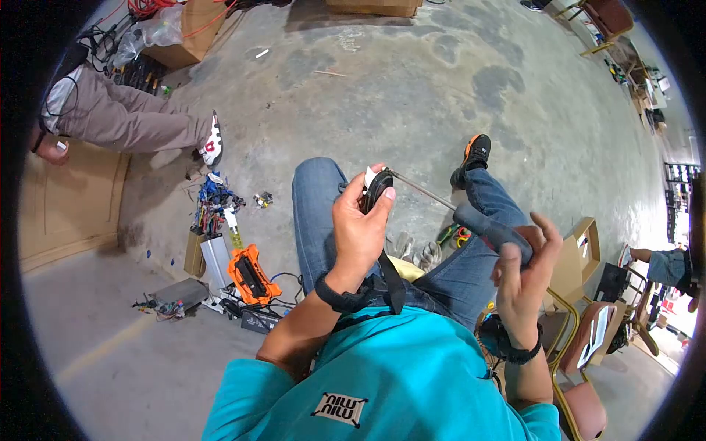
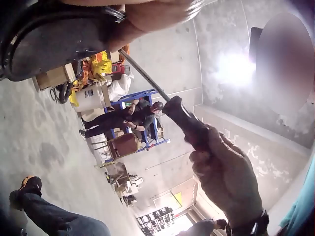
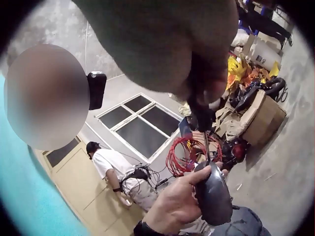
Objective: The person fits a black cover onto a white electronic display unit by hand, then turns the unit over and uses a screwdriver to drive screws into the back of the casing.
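My left hand grips a black, smooth, oval casing, thumb on its near side and fingers behind. In the right wrist view the casing shows a glossy, rounded back. A small white piece shows at its upper edge. My right hand holds a screwdriver by its thick dark handle. Its long metal shaft points up and left, the tip right at the casing's top edge. In the left wrist view, fingers wrap the screwdriver handle. Both hands are above my lap.
An orange-and-black part, a silver box and tangled wires lie on the floor at left. Another person's leg is beyond them. A chair and an open cardboard box stand at right.
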`<state>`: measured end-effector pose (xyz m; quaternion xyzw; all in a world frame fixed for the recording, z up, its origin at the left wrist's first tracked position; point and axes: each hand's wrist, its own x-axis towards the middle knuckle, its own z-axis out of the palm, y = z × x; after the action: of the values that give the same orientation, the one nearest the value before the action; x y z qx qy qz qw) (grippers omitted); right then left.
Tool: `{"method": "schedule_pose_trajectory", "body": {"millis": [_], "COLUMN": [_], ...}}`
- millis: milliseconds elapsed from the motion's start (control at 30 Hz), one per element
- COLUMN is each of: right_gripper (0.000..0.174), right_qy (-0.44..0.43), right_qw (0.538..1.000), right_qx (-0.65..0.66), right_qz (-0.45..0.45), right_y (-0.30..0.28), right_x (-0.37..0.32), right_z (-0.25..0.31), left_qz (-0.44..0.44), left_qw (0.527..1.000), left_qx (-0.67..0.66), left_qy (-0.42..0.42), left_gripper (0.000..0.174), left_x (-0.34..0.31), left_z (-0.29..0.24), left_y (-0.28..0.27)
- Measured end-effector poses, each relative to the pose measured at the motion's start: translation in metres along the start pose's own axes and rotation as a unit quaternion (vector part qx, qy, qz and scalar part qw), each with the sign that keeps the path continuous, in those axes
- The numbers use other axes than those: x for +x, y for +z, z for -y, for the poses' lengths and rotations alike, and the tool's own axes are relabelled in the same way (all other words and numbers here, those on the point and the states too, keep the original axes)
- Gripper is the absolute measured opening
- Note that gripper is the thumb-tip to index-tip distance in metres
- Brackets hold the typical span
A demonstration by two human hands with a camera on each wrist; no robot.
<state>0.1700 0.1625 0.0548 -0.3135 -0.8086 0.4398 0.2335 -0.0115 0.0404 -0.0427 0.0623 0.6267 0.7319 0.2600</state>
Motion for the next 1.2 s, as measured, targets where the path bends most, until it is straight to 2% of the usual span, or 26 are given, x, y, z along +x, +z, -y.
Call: {"method": "schedule_pose_trajectory", "body": {"millis": [67,100,133,200,233,267,300,333,400,467,500,600,633,667,733,767,800,867,933,967,1000,1067,1133,1167,1200], "right_gripper": [0.062,0.060,0.060,0.059,0.062,0.062,0.063,0.065,0.067,0.063,0.061,0.056,0.054,0.054,0.051,0.051,0.051,0.049,0.051,0.054,0.056,0.059,0.057,0.059,0.059], "right_qy": [0.161,0.077,0.076,-0.111,-0.111,-0.111,0.049,0.208,0.217,-0.022,-0.071,-0.063,0.141,0.142,0.227,0.109,0.108,-0.075,-0.096,0.075,0.243,0.261,0.004,-0.045,-0.045], "right_qw": [0.986,0.996,0.996,0.989,0.993,0.993,0.998,0.977,0.975,0.999,0.995,0.998,0.987,0.987,0.968,0.990,0.990,0.993,0.991,0.997,0.967,0.963,1.000,0.996,0.996], "right_qx": [0.045,0.050,0.050,-0.089,-0.037,-0.038,0.008,0.053,0.054,-0.011,-0.053,-0.008,0.071,0.071,0.105,0.083,0.084,-0.075,-0.075,0.000,0.077,0.074,0.009,-0.064,-0.064], "right_qz": [-0.010,0.015,0.016,0.038,0.034,0.034,0.023,0.011,-0.005,0.034,0.054,0.024,-0.014,-0.015,-0.008,0.014,0.015,0.057,0.060,0.030,-0.001,-0.002,0.028,0.049,0.049], "right_y": [-0.001,0.001,0.000,-0.002,0.002,0.000,-0.003,-0.004,-0.001,0.003,0.000,0.004,0.003,0.002,0.003,0.002,0.000,-0.003,-0.001,-0.001,0.000,-0.001,0.004,-0.002,-0.002], "right_x": [0.011,0.012,0.013,0.013,0.011,0.012,0.013,0.014,0.017,0.017,0.018,0.014,0.009,0.013,0.025,0.019,0.019,0.019,0.020,0.019,0.020,0.023,0.020,0.019,0.016], "right_z": [0.013,0.017,0.014,0.003,0.000,0.003,0.010,0.013,0.010,0.010,0.006,0.001,0.013,0.020,0.026,0.006,0.006,0.007,0.007,0.015,0.021,0.016,0.012,0.003,-0.002], "left_qz": [0.002,-0.004,-0.011,-0.010,-0.006,-0.006,0.005,0.017,0.010,-0.001,-0.010,-0.013,-0.007,-0.006,0.000,0.000,-0.005,-0.011,-0.011,-0.009,-0.007,-0.004,-0.009,-0.010,-0.008], "left_qw": [1.000,1.000,1.000,1.000,1.000,1.000,1.000,0.999,0.999,1.000,1.000,1.000,1.000,1.000,1.000,1.000,1.000,1.000,1.000,1.000,1.000,1.000,1.000,1.000,1.000], "left_qx": [-0.009,0.000,0.009,0.008,0.006,0.005,0.015,0.025,0.020,0.016,0.010,0.014,0.023,0.022,0.009,0.009,0.011,0.014,0.026,0.025,0.022,0.019,0.026,0.027,0.022], "left_qy": [0.001,0.006,0.012,0.007,0.001,0.000,-0.019,-0.038,-0.023,-0.009,0.002,0.009,0.007,0.007,-0.016,-0.016,-0.003,0.008,-0.006,-0.007,-0.014,-0.020,0.000,0.001,-0.009], "left_gripper": [0.032,0.032,0.032,0.032,0.033,0.033,0.035,0.038,0.038,0.038,0.036,0.034,0.034,0.034,0.038,0.038,0.035,0.033,0.033,0.033,0.033,0.032,0.032,0.032,0.032], "left_x": [0.000,0.001,0.002,0.002,0.001,0.001,0.001,0.001,0.002,0.003,0.004,0.003,0.003,0.002,0.003,0.003,0.004,0.003,0.003,0.002,0.002,0.002,0.002,0.002,0.002], "left_z": [0.001,0.001,0.001,0.001,0.001,0.001,0.000,-0.001,0.002,0.003,0.004,0.002,0.001,0.001,0.001,0.001,0.002,0.001,-0.001,-0.001,-0.001,0.000,0.000,0.000,0.000], "left_y": [0.001,0.001,0.001,0.000,0.000,-0.001,-0.004,-0.005,-0.004,-0.004,-0.003,-0.002,-0.002,-0.003,-0.004,-0.003,-0.003,-0.003,-0.001,-0.001,-0.001,-0.001,-0.002,-0.003,-0.003]}}
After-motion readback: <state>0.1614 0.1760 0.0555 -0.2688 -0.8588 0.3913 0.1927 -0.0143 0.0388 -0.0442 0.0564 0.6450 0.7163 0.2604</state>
